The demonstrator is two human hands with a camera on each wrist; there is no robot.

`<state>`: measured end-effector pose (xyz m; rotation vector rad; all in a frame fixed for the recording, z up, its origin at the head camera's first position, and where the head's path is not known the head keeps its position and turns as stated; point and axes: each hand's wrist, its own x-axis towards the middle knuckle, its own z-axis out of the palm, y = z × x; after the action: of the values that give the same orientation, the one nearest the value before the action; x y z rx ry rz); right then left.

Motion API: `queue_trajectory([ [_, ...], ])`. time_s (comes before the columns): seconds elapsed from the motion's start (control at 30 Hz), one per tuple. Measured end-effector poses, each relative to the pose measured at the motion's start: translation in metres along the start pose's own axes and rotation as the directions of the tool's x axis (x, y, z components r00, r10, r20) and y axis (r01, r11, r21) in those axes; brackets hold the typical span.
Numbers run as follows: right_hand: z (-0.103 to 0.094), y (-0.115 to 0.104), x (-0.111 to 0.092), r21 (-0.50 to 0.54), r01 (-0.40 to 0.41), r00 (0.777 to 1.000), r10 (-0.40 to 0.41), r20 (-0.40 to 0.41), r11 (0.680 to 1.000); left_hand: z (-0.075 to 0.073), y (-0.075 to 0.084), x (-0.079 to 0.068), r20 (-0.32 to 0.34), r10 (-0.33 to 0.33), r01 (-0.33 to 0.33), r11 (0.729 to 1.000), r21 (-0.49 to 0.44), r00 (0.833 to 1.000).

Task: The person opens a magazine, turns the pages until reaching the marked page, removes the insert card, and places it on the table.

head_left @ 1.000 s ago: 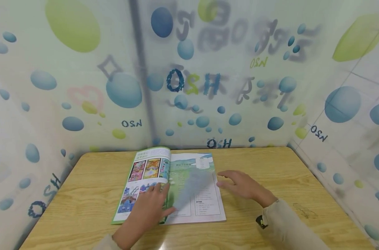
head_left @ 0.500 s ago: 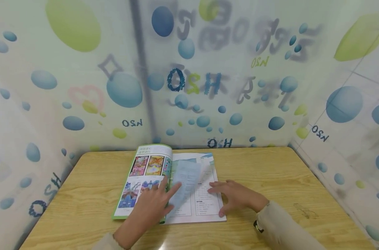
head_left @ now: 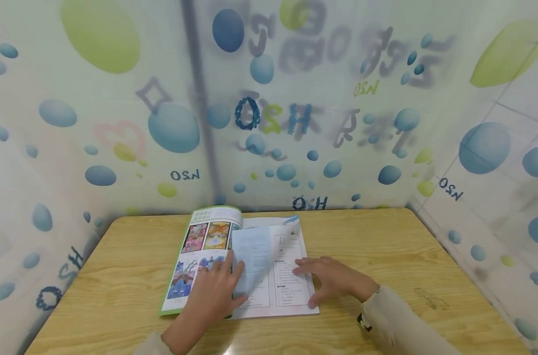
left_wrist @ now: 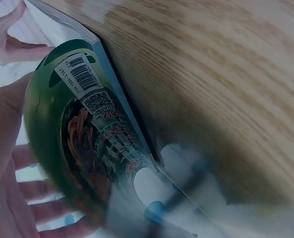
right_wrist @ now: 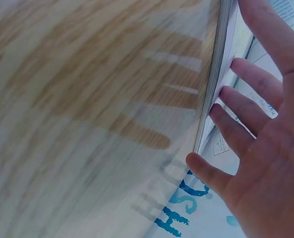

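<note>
An open magazine (head_left: 291, 296) lies on the wooden table, with colourful pictures on its left page (head_left: 193, 268). From the middle of it rises a turning leaf (head_left: 253, 254), its pale blue back showing as it curls leftward. My left hand (head_left: 216, 288) rests over the left page beside the spine, fingers spread, index fingertip close to the leaf. In the left wrist view, the green cover with a barcode (left_wrist: 80, 74) bows outward beside that hand. My right hand (head_left: 337, 281) lies at the magazine's right edge. The right wrist view shows its fingers (right_wrist: 243, 106) straight and spread against the page edges.
The wooden table (head_left: 375, 236) extends on both sides of the magazine. Behind it hangs a pale curtain (head_left: 269, 162) printed with blue and green drops, with more of it on both sides.
The leaf has swung left toward the spine, uncovering more of the right page. My right hand has come in from beside the magazine onto its right edge. My left index finger has drawn back left.
</note>
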<state>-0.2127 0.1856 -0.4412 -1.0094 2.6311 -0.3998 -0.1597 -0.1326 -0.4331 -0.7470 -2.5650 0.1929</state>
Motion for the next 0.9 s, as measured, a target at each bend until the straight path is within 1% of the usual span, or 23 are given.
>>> queue_trajectory([
  [0.1, 0.0007, 0.0008, -0.0006, 0.009, 0.018, 1.0, -0.018, -0.015, 1.0, 0.0005, -0.0013, -0.0003, -0.036, -0.015, 0.015, 1.0, 0.017, 0.999],
  [0.2, 0.0014, 0.0018, -0.0008, 0.009, 0.021, 1.0, -0.021, -0.022, 1.0, 0.0001, -0.0032, 0.0004, -0.054, -0.011, 0.012, 0.999, 0.03, 0.998],
  [0.3, 0.0021, 0.003, -0.0004, -0.001, 0.017, 1.0, -0.017, -0.021, 1.0, 0.0001, -0.0044, 0.0016, -0.07, 0.01, -0.007, 0.999, 0.037, 0.997],
  [0.5, 0.0026, 0.0038, 0.0008, -0.005, 0.022, 1.0, -0.022, -0.021, 1.0, 0.0019, -0.0041, 0.0021, -0.077, 0.075, -0.069, 0.995, 0.079, 0.994],
  [0.6, 0.0027, 0.0037, 0.0006, -0.003, 0.02, 1.0, -0.02, -0.023, 1.0, 0.0029, -0.0041, 0.0022, -0.069, 0.123, -0.117, 0.989, 0.087, 0.99],
  [0.73, 0.0029, 0.0031, -0.0006, -0.001, 0.022, 0.999, -0.022, -0.029, 1.0, 0.0033, -0.0031, 0.0032, -0.023, 0.179, -0.177, 0.982, 0.069, 0.984],
  [0.8, 0.0027, 0.0026, -0.001, -0.003, 0.022, 0.999, -0.022, -0.028, 1.0, 0.003, -0.0023, 0.0038, 0.009, 0.194, -0.194, 0.979, 0.066, 0.981],
  [0.9, 0.0026, 0.0022, -0.001, 0.001, 0.012, 1.0, -0.012, -0.021, 1.0, 0.0017, -0.0009, 0.0042, 0.062, 0.196, -0.2, 0.978, 0.064, 0.979],
])
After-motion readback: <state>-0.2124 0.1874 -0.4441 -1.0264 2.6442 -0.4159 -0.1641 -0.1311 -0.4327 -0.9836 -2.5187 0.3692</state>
